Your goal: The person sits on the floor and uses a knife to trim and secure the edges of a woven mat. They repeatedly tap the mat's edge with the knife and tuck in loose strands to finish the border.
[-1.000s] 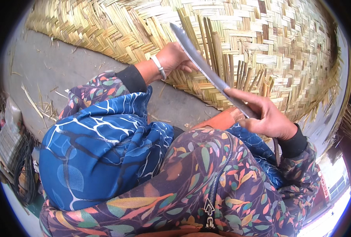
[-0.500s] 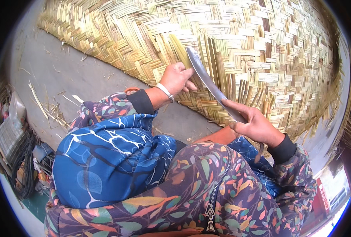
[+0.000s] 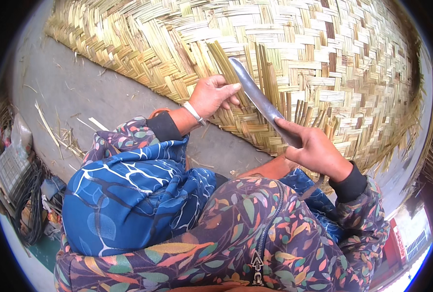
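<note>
My right hand [image 3: 319, 153] is closed on a long knife [image 3: 258, 92]; its slightly curved steel blade slants up and left over a woven mat [image 3: 294, 48]. The thumb and forefinger lie along the lower blade, and the palm hides the grip. Left of the blade, my left hand [image 3: 214, 97], with a white bracelet, is curled at the mat's near edge. Thumb and forefinger come together beside a greenish flat strip [image 3: 224, 61] sticking up from the weave; whether they pinch it I cannot tell. More upright strips [image 3: 265, 73] and short cut stubs [image 3: 301, 114] stand right of the blade.
Loose strip scraps [image 3: 65, 138] lie on the grey floor [image 3: 109, 92] to the left. At the far left are a pale crate [image 3: 12, 168], coiled dark cable [image 3: 31, 209] and mixed clutter. My blue-patterned knees [image 3: 129, 194] rise in front of the mat's near edge.
My left hand has shifted slightly left and its fingers have tilted a little. The knife has turned a little, showing more of its flat side; my right hand stays nearly in place.
</note>
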Demonstrator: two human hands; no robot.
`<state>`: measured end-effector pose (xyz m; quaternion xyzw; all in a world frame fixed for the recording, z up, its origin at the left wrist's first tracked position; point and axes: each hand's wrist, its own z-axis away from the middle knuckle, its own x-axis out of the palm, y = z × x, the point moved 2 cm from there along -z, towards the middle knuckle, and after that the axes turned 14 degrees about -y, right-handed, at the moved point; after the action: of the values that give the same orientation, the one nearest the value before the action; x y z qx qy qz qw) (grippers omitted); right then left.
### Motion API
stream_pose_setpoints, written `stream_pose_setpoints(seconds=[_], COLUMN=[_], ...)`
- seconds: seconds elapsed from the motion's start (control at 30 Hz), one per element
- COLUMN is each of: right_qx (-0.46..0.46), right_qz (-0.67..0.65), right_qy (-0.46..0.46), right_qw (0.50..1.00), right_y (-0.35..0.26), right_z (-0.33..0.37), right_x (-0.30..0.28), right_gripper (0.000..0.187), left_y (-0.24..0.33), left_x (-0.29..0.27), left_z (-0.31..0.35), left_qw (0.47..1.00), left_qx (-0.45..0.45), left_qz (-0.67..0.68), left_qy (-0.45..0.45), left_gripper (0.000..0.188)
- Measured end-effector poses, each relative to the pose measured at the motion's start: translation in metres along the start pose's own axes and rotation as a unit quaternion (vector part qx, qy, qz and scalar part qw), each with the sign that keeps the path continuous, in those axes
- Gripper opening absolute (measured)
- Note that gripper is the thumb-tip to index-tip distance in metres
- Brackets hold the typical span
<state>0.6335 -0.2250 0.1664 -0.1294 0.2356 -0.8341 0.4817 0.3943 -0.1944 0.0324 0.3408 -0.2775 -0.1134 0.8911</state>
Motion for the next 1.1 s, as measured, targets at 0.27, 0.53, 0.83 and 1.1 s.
stream_pose_setpoints(seconds=[0.27,0.53,0.83,1.1], right_qx=[0.024,-0.012,-0.001,0.014], right_qz=[0.092,0.189,0.208,0.269], right_qy=[0.036,0.150,0.154,0.152], right_qw=[0.995,0.970,0.966,0.951], right_y=[0.000,0.023,0.022,0.017], right_z=[-0.015,-0.070,-0.075,-0.076], right_x=[0.000,0.030,0.028,0.029], right_gripper=[0.063,0.065,0.067,0.069], left_y=[0.012,0.015,0.007,0.025], left_x=[-0.007,-0.004,0.003,-0.008], left_z=[-0.007,-0.006,-0.009,-0.010], left_qw=[0.996,0.988,0.975,0.958], left_qx=[-0.032,-0.050,-0.133,-0.079], left_qz=[0.073,0.146,0.179,-0.274], left_qy=[0.030,-0.009,-0.004,0.030], left_gripper=[0.023,0.022,0.019,0.042])
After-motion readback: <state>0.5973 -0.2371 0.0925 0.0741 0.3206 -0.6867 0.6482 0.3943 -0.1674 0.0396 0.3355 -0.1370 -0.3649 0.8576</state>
